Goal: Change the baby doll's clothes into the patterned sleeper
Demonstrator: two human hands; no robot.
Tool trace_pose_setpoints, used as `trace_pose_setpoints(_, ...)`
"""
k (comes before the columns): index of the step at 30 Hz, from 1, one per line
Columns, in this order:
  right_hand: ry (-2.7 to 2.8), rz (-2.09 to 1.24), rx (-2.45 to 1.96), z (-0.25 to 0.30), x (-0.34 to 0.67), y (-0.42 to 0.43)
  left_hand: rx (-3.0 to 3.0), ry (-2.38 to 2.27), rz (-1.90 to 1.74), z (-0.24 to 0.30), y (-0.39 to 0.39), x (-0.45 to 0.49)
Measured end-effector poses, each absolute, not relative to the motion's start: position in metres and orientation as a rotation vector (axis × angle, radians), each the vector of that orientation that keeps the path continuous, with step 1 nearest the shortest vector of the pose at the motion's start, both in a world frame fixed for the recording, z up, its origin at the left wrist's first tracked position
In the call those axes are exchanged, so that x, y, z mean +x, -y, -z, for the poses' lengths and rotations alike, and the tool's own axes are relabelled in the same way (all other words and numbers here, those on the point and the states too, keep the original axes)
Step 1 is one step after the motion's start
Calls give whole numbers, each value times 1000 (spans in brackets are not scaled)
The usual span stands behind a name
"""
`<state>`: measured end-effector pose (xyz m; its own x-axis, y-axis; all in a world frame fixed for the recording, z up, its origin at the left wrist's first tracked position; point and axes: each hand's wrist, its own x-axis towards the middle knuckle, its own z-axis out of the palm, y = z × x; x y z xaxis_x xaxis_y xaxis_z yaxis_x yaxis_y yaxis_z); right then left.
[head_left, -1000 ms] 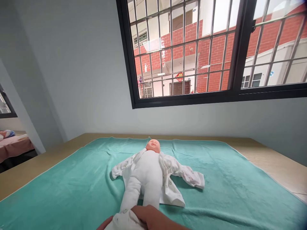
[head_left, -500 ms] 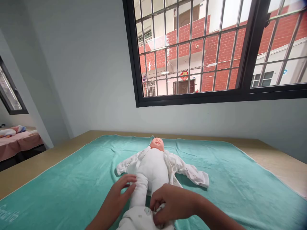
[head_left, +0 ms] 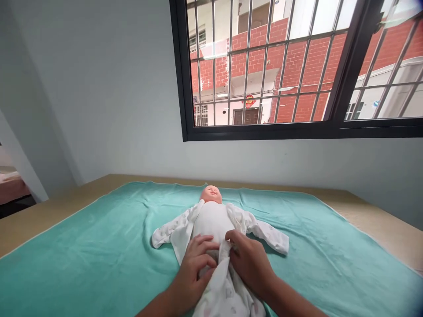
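Note:
A baby doll (head_left: 213,211) with a soft white body lies on its back on a teal blanket (head_left: 99,255), head toward the wall. An open white printed jacket (head_left: 264,233) is spread under it, sleeves out to both sides. White printed trousers (head_left: 224,290) cover its legs up to the waist. My left hand (head_left: 193,268) rests at the doll's left hip, fingers curled on the trousers' waistband. My right hand (head_left: 249,262) pinches the waistband cloth at the belly.
The blanket covers a wide wooden platform (head_left: 373,220) that runs to a pale wall. A barred, black-framed window (head_left: 280,70) above looks onto a brick building. At the far left, a doorway shows part of another bed (head_left: 11,187).
Both hands have moved up from the doll's feet and lower legs to its waist, drawing the trousers up over the legs. The camera view has shifted slightly.

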<state>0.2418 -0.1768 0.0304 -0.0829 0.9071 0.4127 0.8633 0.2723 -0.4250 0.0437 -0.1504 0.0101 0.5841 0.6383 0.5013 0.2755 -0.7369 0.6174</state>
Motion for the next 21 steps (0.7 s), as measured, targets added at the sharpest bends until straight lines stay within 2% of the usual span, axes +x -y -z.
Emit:
trace_pose_setpoints(6,1851,-17,-1285,-18,247,170,2277,-629,-759,-22,153,38)
trace_pose_setpoints(10,1818,-327,-1236,-11,245,166,2166,-604,-690,-28,156,37)
trace_pose_setpoints(14,1751,-646,-1252,-11,252,163,2064,-771,-1000,-17,159,35)
trace_pose_setpoints(18,1728,-886,-1221,-16,266,159,1847,-1130,-1369,-2,140,23)
trace_pose_setpoints(21,1716,-1009,-1132,-15,277,151,1682,-1315,-1464,1,120,13)
